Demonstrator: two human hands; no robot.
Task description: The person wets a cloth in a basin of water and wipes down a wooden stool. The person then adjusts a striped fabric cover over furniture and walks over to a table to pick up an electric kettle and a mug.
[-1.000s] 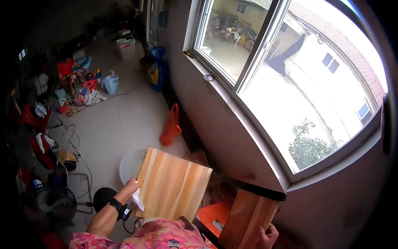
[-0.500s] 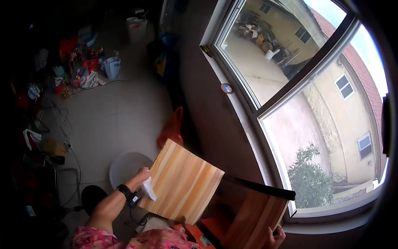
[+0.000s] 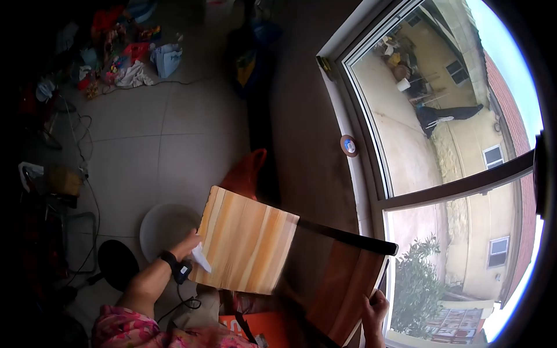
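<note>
A square wooden panel (image 3: 246, 240) with light and orange-brown stripes lies tilted in front of me. My left hand (image 3: 190, 240) is closed at its left edge, with a white cloth (image 3: 201, 258) hanging from the fingers over the wood. To the right stands a darker wooden panel (image 3: 351, 278) with a black strip (image 3: 348, 236) along its top. My right hand (image 3: 376, 306) has its fingers closed at that panel's right edge. The parts of both panels behind the fingers are hidden.
A pale round basin (image 3: 152, 232) and a round black seat (image 3: 118, 265) are at the left. A red bag (image 3: 246, 171) lies beyond the panel. A disc (image 3: 348, 145) rests on the window sill. Bags and clutter fill the upper left, and cables cross the floor.
The view has turned, so the window scene and floor appear shifted. The striped panel now looks more level and farther left. My right hand appears higher at the dark panel's edge.
</note>
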